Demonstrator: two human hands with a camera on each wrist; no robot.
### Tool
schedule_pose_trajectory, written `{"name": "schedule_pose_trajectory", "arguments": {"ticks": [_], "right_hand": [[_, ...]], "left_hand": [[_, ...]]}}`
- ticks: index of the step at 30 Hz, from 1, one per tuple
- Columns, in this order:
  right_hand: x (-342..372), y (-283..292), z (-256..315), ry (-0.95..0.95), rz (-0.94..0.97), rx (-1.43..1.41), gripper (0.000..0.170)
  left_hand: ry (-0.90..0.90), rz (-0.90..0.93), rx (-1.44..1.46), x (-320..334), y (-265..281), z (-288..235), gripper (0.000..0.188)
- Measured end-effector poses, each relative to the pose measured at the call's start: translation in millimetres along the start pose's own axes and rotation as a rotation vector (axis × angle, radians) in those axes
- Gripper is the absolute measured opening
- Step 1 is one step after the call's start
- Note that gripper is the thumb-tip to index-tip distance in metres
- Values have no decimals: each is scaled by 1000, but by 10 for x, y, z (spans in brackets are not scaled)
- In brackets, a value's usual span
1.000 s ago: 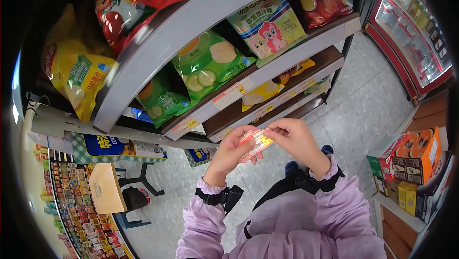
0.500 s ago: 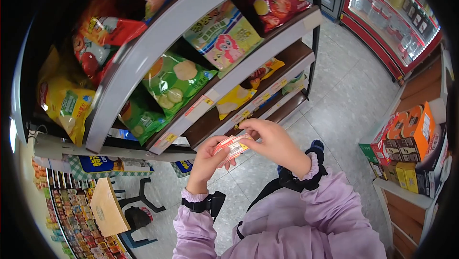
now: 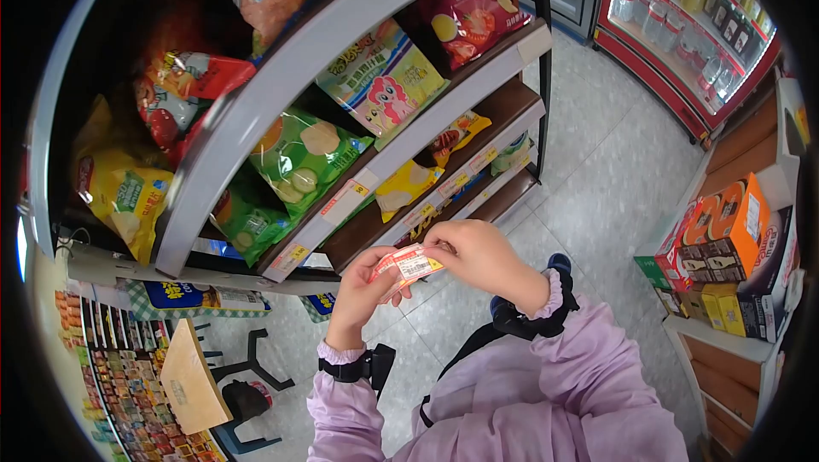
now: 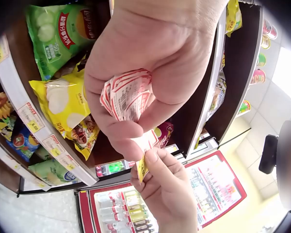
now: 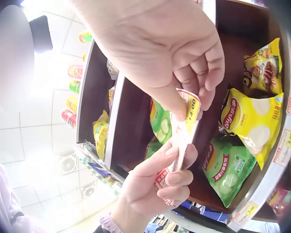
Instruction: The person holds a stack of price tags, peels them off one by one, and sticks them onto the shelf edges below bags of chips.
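Note:
A small stack of red-and-white price labels [image 3: 415,265] is held between both hands in front of the snack shelf. The left hand [image 3: 360,293] grips the stack in its curled fingers; in the left wrist view several layered labels [image 4: 128,94] show against the palm. Thumb and fingers of the right hand [image 3: 488,259] pinch the end of a label. That label [image 5: 186,119] has a yellow price patch in the right wrist view, and its lower end meets the left hand [image 5: 157,182].
Chip bags [image 3: 307,155] fill the tiered shelf, with price tags along its edge [image 3: 345,197]. A red-framed drinks cooler [image 3: 682,27] stands at the upper right, boxed goods [image 3: 725,232] at the right. A wooden stool or small table [image 3: 189,377] is at the lower left.
The head view has shifted, so the shelf and cooler lie further left. Both hands have moved left in the picture, still holding the labels, and the label face shows more plainly.

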State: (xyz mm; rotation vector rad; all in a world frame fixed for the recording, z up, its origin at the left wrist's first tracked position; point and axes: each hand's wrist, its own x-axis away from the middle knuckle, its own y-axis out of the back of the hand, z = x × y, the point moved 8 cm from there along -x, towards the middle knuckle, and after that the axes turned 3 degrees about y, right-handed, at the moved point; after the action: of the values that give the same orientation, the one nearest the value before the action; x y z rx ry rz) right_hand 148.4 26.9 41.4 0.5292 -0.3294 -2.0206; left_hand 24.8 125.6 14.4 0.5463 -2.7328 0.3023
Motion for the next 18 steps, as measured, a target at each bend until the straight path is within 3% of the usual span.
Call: {"name": "schedule_pose_trajectory", "arguments": {"ticks": [14, 18], "right_hand": [[-280, 383, 412, 60, -19, -100, 16], [-321, 368, 519, 79, 3, -119, 17]], "left_hand": [[-195, -119, 115, 288, 147, -461, 31], [-221, -158, 131, 368, 148, -532, 49]]}}
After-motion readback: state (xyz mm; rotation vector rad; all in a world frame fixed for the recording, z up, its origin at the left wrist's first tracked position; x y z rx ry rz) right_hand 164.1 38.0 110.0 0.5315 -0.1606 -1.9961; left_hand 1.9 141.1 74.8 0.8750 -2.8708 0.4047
